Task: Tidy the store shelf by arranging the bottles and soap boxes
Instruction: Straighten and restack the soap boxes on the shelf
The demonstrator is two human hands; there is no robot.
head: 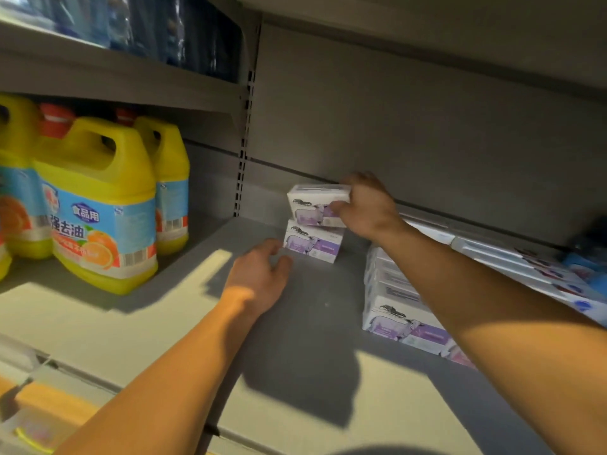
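Two white and purple soap boxes are stacked near the back of the grey shelf (295, 323). My right hand (368, 208) grips the upper soap box (312, 205) at its right end, sitting on the lower soap box (312, 244). My left hand (259, 277) hovers open over the shelf just in front and left of the lower box, fingers loosely bent, touching nothing I can make out. A row of the same soap boxes (397, 310) lies at the right, partly hidden under my right forearm.
Yellow detergent bottles (101, 205) with red caps stand at the left of the shelf. More flat boxes (512, 261) line the back right. Blue packs (184, 31) fill the shelf above. A perforated upright (244, 139) divides the bays.
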